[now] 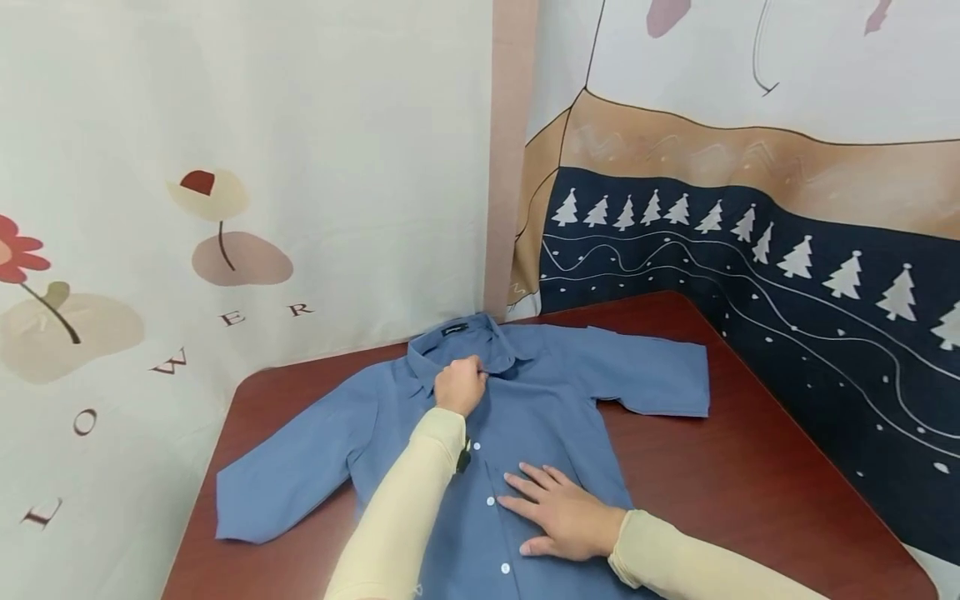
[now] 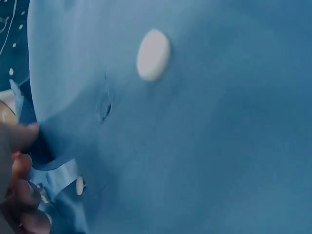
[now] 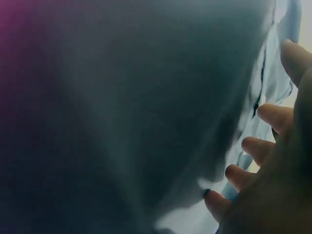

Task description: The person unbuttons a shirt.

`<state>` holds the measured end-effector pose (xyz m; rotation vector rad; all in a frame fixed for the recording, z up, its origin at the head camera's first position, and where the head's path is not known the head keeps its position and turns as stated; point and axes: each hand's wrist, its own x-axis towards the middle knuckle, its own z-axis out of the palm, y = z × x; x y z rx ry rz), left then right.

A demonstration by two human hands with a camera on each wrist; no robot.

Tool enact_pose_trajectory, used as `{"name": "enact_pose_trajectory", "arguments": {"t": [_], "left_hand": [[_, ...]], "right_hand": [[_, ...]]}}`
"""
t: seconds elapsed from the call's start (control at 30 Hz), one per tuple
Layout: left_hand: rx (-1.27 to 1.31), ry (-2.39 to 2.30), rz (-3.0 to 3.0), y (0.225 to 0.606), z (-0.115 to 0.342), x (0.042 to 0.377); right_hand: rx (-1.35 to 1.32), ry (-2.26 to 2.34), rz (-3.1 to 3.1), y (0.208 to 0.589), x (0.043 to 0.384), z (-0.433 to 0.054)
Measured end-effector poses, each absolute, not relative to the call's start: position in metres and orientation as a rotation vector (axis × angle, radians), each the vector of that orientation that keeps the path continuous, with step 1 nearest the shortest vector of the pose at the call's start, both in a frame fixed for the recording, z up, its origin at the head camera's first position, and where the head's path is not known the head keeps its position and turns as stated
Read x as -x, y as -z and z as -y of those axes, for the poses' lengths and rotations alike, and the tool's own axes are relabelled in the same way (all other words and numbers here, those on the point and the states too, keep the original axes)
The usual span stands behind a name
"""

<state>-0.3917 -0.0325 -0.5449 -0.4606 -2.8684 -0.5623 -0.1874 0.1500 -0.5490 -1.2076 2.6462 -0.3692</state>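
A blue button-up shirt (image 1: 555, 408) lies spread on the table, front up, collar (image 1: 424, 352) toward the back and sleeves out to both sides. At the neck, my left hand (image 1: 460, 386) pinches the front edge just below the collar; the left wrist view has its thumb and finger on the fabric fold, with a white button (image 2: 153, 55) and a buttonhole close by. My right hand (image 1: 566, 515) rests flat on the shirt's front, fingers spread beside the button placket. White buttons (image 1: 491, 501) run down the middle.
The reddish-brown table (image 1: 720, 500) has rounded corners. A pale curtain (image 1: 360, 167) with flower prints stands behind and to the left. A dark cloth (image 1: 750, 308) with white trees hangs along the right edge. A small dark object (image 1: 463, 458) sits at the left wrist.
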Motion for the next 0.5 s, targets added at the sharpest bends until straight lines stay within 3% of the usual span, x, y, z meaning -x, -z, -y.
{"name": "enact_pose_trajectory", "arguments": {"t": [0.27, 0.4, 0.5], "left_hand": [[0.117, 0.78, 2.885, 0.563, 0.055, 0.394], [0.166, 0.8, 2.918, 0.569, 0.058, 0.389], [0.316, 0.811, 2.913, 0.567, 0.057, 0.384]], "right_hand": [[1.233, 0.377, -2.63, 0.556, 0.183, -0.152], [1.227, 0.647, -2.818, 0.552, 0.195, -0.162], [1.027, 0.866, -3.12, 0.543, 0.219, -0.191]]}}
